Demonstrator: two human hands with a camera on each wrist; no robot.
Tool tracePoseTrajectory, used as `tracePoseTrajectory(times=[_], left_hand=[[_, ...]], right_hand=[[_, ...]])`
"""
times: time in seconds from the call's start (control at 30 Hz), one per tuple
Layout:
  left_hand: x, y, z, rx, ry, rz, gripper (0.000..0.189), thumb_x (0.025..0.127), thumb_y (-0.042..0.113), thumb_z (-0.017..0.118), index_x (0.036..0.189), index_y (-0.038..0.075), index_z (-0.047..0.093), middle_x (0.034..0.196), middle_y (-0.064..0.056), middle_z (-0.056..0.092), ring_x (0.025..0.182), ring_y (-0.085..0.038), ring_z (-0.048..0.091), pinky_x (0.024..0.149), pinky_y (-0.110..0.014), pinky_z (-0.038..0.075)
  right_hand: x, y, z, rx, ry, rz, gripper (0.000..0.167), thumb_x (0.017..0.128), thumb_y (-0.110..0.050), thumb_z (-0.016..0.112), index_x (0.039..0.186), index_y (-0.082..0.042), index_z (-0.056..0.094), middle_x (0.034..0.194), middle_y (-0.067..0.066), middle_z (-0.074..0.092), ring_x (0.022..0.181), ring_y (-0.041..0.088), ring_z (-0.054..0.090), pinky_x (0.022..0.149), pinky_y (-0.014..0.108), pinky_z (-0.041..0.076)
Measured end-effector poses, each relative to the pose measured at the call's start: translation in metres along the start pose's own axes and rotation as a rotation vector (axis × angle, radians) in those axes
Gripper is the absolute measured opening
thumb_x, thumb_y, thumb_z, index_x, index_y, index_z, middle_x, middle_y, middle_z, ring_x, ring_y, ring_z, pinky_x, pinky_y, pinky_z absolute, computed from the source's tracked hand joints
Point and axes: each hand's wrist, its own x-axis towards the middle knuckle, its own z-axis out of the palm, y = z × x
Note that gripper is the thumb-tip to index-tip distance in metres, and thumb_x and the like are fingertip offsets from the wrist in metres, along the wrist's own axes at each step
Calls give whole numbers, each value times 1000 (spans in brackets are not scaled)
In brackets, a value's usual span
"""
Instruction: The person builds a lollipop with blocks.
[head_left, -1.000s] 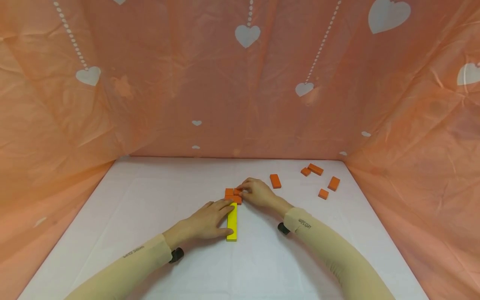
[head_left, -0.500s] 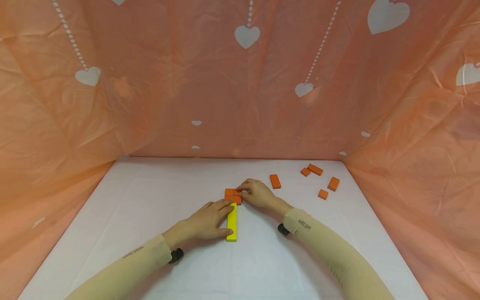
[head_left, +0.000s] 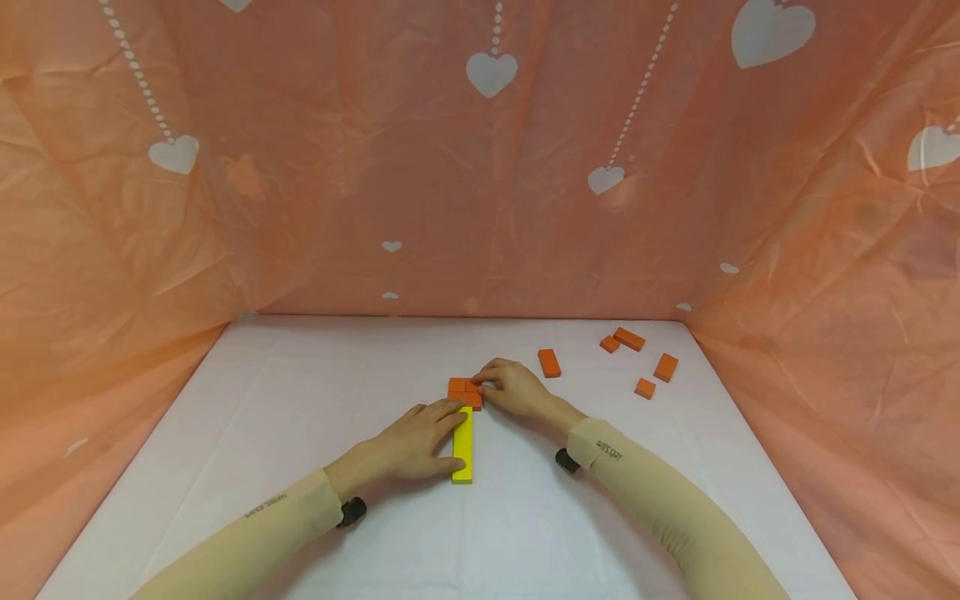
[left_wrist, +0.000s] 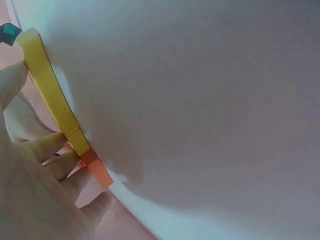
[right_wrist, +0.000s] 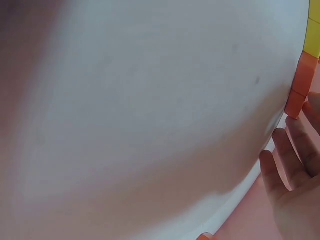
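Note:
In the head view a yellow strip of blocks (head_left: 462,442) lies on the table, pointing away from me, with a seam visible in the left wrist view. Flat orange blocks (head_left: 457,384) sit together at its far end. My left hand (head_left: 412,442) rests along the strip, thumb by the near end and outstretched fingertips by the far end and the orange blocks. At the right side of this group, my right hand (head_left: 521,389) pinches a small orange block (head_left: 472,387) between thumb and index finger, its other fingers extended. Fingertips partly cover that block.
A lone orange block (head_left: 549,363) lies beyond my right hand. Farther right are several more, among them a long one (head_left: 628,339) and a small square one (head_left: 645,388). Patterned orange cloth (head_left: 480,208) hangs around the white table (head_left: 337,358).
The small orange block at my right fingertips has come flush with its neighbour, and that hand has shifted very slightly. My left hand stays put on the strip.

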Motion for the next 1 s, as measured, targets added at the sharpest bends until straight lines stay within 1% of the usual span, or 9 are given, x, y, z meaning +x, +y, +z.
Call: tracePoseTrajectory(times=[0.2,0.33,0.47,0.63,0.73,0.87,1.0], left_hand=[[-1,1,0,-5,-11,-3,79,97,55,66,156,7,45,166,-13,36,154,-32,32,121,-56,31],[-1,1,1,-1,-14,1,79,97,55,66,157,7,45,166,-14,36,153,-32,32,121,-56,32],[0,1,-1,7,-13,-1,79,97,56,66,156,7,46,166,-13,36,153,-32,33,121,-55,32],[0,1,-3,-3,-14,-2,79,96,55,67,156,8,47,166,-12,35,153,-32,32,121,-56,32],[0,0,-3,-2,-14,2,79,96,55,67,156,8,47,167,-12,35,153,-32,32,121,-56,32],[0,-1,-2,5,-15,9,79,97,55,66,157,8,45,167,-12,34,154,-32,31,122,-55,32],[0,-2,-1,2,-14,11,79,97,54,67,157,8,45,167,-11,34,154,-32,31,122,-55,31]], right_hand=[[-2,1,0,-12,0,-9,27,102,-17,67,128,-11,75,124,6,70,119,27,65,107,46,50],[-5,2,-3,12,12,-1,29,102,-17,68,129,-11,74,126,7,69,121,28,65,107,47,50],[-8,3,-10,56,42,39,30,103,-19,67,132,-12,73,130,6,68,126,29,63,110,48,49],[-11,8,-26,120,85,93,34,103,-22,66,135,-11,70,137,7,65,129,31,60,111,52,47],[-14,16,-37,135,130,95,36,102,-20,68,135,-7,70,137,10,65,128,32,61,109,53,49],[-19,35,-50,109,193,85,36,100,-16,70,134,-4,70,138,13,65,130,36,59,111,55,46],[-27,54,-63,82,211,86,39,98,-12,72,135,-2,68,141,18,63,136,41,54,114,59,42]])
